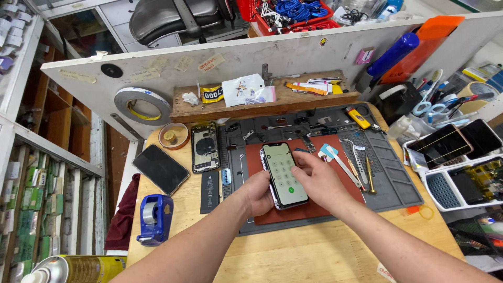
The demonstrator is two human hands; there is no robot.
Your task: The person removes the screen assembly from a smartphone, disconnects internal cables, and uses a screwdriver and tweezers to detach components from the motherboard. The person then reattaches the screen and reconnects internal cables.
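Here, left hand (260, 193): gripping the phone's (283, 174) lower left edge
Right hand (317, 180): fingers pinching its right side
Phone: lit, over red mat (254, 157)

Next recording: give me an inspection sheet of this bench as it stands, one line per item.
Surface: wooden table with a grey mat and a red pad on it.
Job's things: phone, screen lit with a keypad, over the red pad.
Clutter: opened phone, dark phone, battery, tape dispenser, tape roll, tweezers, spray can.
Grips: left hand holds the phone's lower left edge; right hand holds its right edge.
Cables: blue cables in a red bin behind the board.
Surroundings: white board, wooden shelf, chair.
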